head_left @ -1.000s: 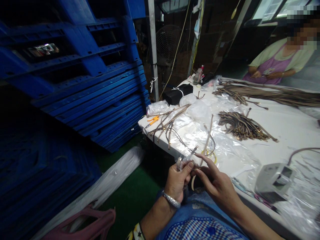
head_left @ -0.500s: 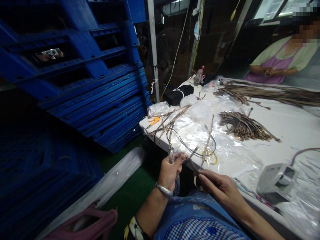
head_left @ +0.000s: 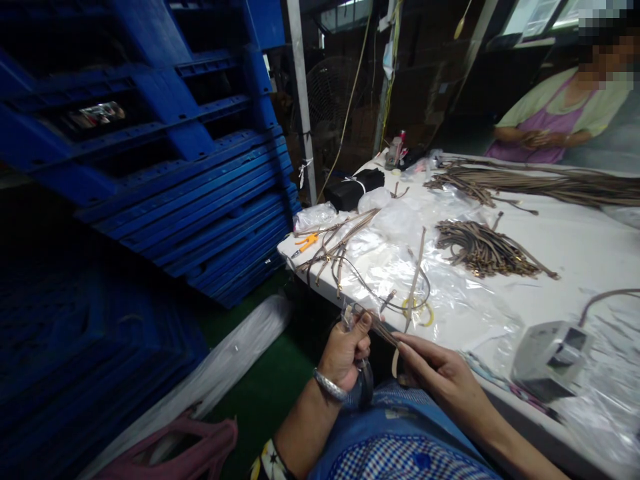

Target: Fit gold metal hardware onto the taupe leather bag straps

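My left hand [head_left: 346,348] is closed around a thin brown strap [head_left: 384,329] near the table's front edge, thumb on top. Something small and pale, perhaps metal or clear plastic, pokes up beside its fingers, and a dark loop hangs below the palm. Fingers pressed together, my right hand [head_left: 440,365] pinches the same strap further along, and a lighter end dangles under it. On the table just beyond lie a yellow ring-shaped item [head_left: 425,313], a loose strap [head_left: 415,280] and several more straps [head_left: 345,241] with small metal ends.
Orange-handled pliers [head_left: 306,245] lie at the table's left corner. A heaped bundle of straps [head_left: 493,250] and a white-grey device [head_left: 553,360] sit to the right. Blue pallets [head_left: 220,207] are stacked at left. Another person [head_left: 555,127] is across the table.
My left hand has tilted slightly, and the strap now runs in a straighter, closer bundle between both hands. The dark loop below my left palm shows more. The view has shifted slightly.
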Demonstrator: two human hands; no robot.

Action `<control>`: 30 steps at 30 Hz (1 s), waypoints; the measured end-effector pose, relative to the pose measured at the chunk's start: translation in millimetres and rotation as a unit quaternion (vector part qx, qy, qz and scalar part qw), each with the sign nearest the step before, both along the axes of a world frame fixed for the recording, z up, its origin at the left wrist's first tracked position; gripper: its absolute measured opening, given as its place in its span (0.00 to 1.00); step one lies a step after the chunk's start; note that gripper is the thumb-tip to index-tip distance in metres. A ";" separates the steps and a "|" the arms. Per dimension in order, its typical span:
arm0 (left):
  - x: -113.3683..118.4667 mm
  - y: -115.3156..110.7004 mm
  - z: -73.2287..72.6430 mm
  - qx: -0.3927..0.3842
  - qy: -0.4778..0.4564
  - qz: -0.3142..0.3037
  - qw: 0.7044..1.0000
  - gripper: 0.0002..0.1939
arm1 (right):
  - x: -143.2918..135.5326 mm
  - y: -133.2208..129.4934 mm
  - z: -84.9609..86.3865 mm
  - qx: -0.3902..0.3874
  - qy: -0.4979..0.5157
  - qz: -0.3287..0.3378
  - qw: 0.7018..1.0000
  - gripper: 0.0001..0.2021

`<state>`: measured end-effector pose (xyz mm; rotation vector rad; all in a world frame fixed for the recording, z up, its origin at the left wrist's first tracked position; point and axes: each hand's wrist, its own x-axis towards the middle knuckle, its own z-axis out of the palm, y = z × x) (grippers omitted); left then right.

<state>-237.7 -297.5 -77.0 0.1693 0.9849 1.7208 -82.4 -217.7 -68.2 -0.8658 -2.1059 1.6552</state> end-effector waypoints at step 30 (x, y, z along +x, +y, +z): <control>31.5 6.1 5.6 -0.064 0.148 0.063 0.985 0.22 | 7.8 32.9 21.3 0.128 -0.014 0.092 0.987 0.26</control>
